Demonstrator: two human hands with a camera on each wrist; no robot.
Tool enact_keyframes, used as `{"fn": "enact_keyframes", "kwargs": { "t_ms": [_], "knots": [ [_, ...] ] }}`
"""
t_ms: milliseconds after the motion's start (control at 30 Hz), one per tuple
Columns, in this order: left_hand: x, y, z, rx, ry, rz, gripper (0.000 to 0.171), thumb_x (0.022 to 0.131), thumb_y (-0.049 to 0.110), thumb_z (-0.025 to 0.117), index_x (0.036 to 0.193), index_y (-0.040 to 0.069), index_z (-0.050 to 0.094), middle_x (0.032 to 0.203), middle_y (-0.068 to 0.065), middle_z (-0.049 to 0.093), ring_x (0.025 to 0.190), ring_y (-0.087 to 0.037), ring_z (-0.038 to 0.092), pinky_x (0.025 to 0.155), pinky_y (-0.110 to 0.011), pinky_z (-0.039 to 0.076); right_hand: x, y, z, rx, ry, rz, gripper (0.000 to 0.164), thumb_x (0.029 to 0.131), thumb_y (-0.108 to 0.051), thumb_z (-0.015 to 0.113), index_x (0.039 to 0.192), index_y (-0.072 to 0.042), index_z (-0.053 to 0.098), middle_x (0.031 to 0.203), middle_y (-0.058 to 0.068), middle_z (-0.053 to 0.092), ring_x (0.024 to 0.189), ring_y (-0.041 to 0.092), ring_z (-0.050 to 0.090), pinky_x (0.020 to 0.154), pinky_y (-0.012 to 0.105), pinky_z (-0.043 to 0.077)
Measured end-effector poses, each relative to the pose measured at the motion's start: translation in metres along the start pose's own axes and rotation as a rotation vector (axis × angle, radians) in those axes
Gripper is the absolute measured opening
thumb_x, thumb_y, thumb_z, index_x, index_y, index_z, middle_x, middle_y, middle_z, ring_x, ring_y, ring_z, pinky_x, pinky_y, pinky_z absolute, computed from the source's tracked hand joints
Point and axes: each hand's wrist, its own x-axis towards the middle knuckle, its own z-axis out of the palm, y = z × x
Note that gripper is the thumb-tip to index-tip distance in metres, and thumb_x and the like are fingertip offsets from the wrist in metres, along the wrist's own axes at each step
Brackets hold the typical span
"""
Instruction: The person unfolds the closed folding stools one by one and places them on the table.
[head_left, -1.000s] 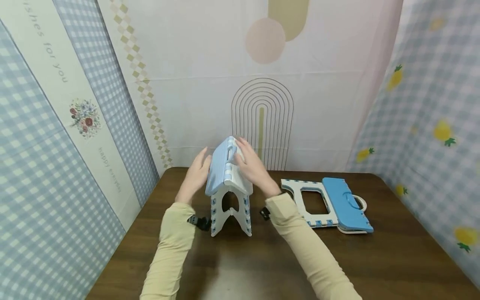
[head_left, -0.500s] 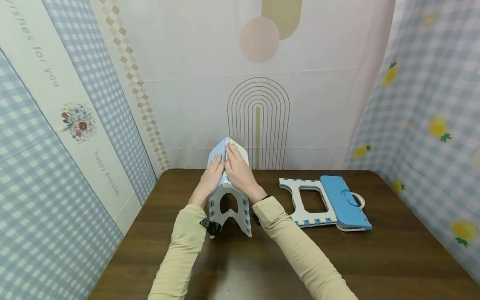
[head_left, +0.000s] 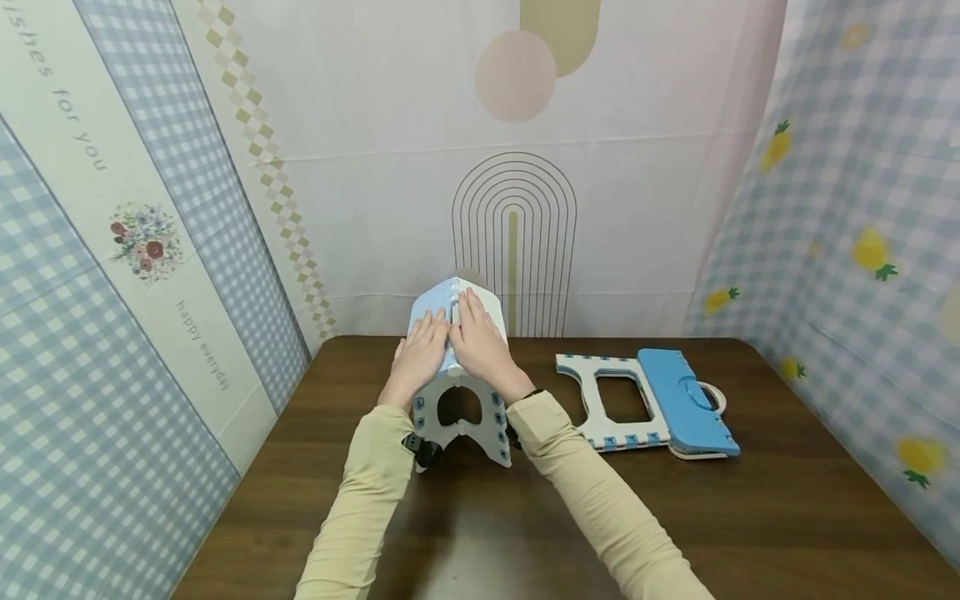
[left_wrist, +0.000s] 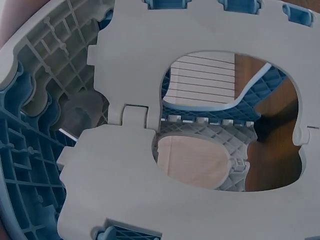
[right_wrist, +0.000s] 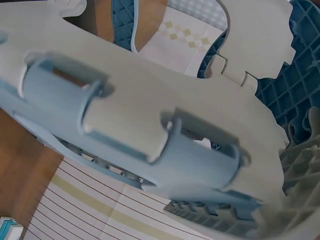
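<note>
Brown table (head_left: 487, 533) beneath peaked folding stool (head_left: 491, 425); hands (head_left: 420, 354) (head_left: 482, 342) straight-fingered, resting against its top.

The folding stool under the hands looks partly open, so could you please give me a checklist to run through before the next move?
1. Left hand on the blue half: ok, laid on it.
2. Right hand on the white half: ok, laid on it.
3. Folding stool top flat: not ok, both halves slope down from a raised middle ridge.
4. Far legs on the table: cannot tell, hidden in the head view.
5. Other stool out of the way: ok, lying apart to the right.
</note>
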Motion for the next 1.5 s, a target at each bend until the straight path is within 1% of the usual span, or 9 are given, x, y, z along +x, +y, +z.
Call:
{"fn": "enact_keyframes", "kwargs": {
  "t_ms": [100,200,433,700,867,1000,1233,1333,1500],
  "knots": [
    [-0.001,0.0,0.002,0.013,-0.004,-0.012,0.059,0.103,0.048,0.008,0.157,0.024,0.012,0.165,-0.005,0.005,0.153,-0.03,0.001,0.121,-0.058,0.0,-0.001,0.002,0.002,0.002,-0.012,0.028,0.061,0.104,-0.026,0.028,0.155,-0.001,0.008,0.164,0.015,0.005,0.153,0.027,0.005,0.124,0.046,0.012],
    [0.0,-0.001,0.003,0.048,-0.003,-0.016,0.059,0.103,0.049,0.007,0.157,0.026,0.011,0.165,-0.006,0.005,0.153,-0.029,0.001,0.121,-0.058,0.0,-0.001,0.004,0.004,-0.001,-0.021,0.034,0.062,0.103,-0.027,0.028,0.155,0.0,0.007,0.164,0.016,0.004,0.153,0.028,0.004,0.125,0.045,0.011],
    [0.004,-0.003,0.003,0.141,-0.011,0.009,0.058,0.103,0.049,0.008,0.157,0.027,0.01,0.165,-0.007,0.005,0.153,-0.029,0.001,0.122,-0.057,0.0,0.001,0.006,0.004,-0.077,-0.059,0.05,0.064,0.103,-0.031,0.027,0.154,0.004,0.006,0.163,0.019,0.004,0.153,0.03,0.004,0.125,0.04,0.01],
    [0.002,-0.007,0.003,0.195,-0.023,0.008,0.058,0.104,0.047,0.008,0.157,0.024,0.012,0.165,-0.006,0.009,0.153,-0.028,0.004,0.122,-0.057,0.002,-0.001,0.005,0.005,-0.119,-0.112,0.055,0.064,0.104,-0.033,0.025,0.153,0.005,0.009,0.163,0.021,0.007,0.152,0.032,0.007,0.125,0.04,0.012],
    [0.007,-0.008,0.003,0.255,-0.055,0.011,0.058,0.104,0.047,0.006,0.157,0.025,0.012,0.165,-0.007,0.009,0.153,-0.029,0.004,0.122,-0.057,0.002,0.007,0.014,0.007,-0.171,-0.192,0.052,0.066,0.105,-0.037,0.022,0.153,0.005,0.005,0.163,0.021,0.003,0.153,0.03,0.004,0.125,0.038,0.009],
    [0.01,-0.003,0.003,0.276,-0.068,0.013,0.058,0.104,0.046,0.006,0.157,0.024,0.013,0.165,-0.008,0.008,0.153,-0.03,0.003,0.122,-0.057,0.001,0.009,0.023,-0.002,-0.201,-0.282,0.023,0.068,0.105,-0.042,0.022,0.154,0.0,0.003,0.164,0.017,0.001,0.153,0.028,0.002,0.125,0.04,0.007],
    [0.011,-0.002,0.0,0.285,-0.098,0.007,0.059,0.104,0.046,0.006,0.157,0.023,0.014,0.165,-0.009,0.006,0.153,-0.03,0.003,0.122,-0.057,-0.001,0.009,0.032,-0.014,-0.249,-0.423,-0.025,0.069,0.103,-0.053,0.016,0.157,-0.016,-0.004,0.165,0.008,-0.006,0.153,0.028,-0.004,0.124,0.049,0.001],
    [0.012,-0.005,-0.003,0.304,-0.129,0.038,0.058,0.104,0.044,0.007,0.157,0.022,0.014,0.165,-0.009,0.006,0.153,-0.031,0.004,0.122,-0.057,0.001,0.009,0.037,-0.018,-0.251,-0.456,-0.034,0.069,0.102,-0.056,0.016,0.156,-0.021,-0.006,0.165,0.005,-0.009,0.153,0.03,-0.007,0.124,0.051,-0.001],
    [0.012,-0.013,-0.006,0.333,-0.147,0.103,0.055,0.105,0.036,0.007,0.157,0.022,0.016,0.165,-0.009,0.009,0.153,-0.031,0.008,0.122,-0.056,0.006,0.009,0.043,-0.018,-0.236,-0.453,-0.041,0.067,0.102,-0.057,0.016,0.156,-0.025,-0.005,0.165,0.002,-0.009,0.153,0.03,-0.008,0.124,0.052,-0.002]
  ]
}}
